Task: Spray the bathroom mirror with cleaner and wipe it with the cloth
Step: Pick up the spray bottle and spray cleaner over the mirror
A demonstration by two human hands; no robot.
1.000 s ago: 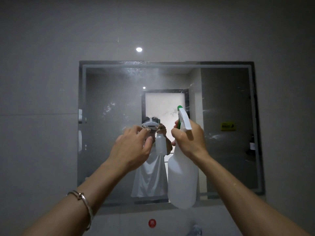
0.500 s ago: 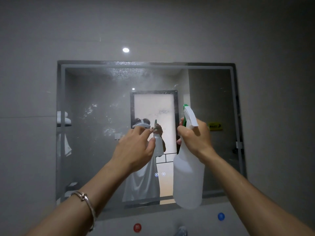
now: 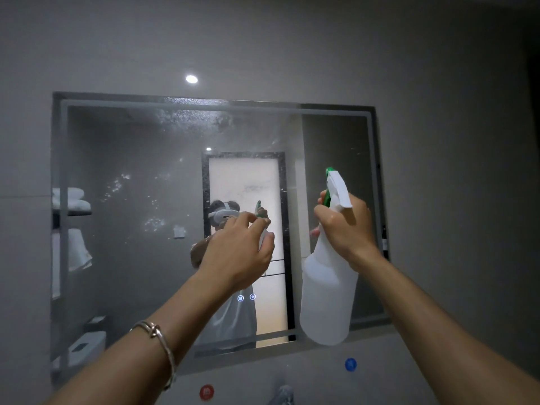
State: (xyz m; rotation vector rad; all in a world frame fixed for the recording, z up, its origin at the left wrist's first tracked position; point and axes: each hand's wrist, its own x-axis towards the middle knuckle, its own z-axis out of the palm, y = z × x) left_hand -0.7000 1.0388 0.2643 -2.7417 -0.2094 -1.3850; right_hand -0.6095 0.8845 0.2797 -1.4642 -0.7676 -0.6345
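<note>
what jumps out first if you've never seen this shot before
First, the white spray bottle with its green nozzle, gripped by the right hand at centre right and aimed at the mirror. Next, the speckled patch of spray droplets across the upper middle of the glass. The left hand hovers before the mirror's centre, fingers loosely curled, with no cloth in view.

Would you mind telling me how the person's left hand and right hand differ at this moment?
The right hand grips the neck of the white spray bottle, a finger at its green trigger; the left hand has loosely curled fingers with nothing visible in them. The left wrist wears a bracelet; the right wrist is bare. Both are raised before the mirror, backs to the camera.
</note>
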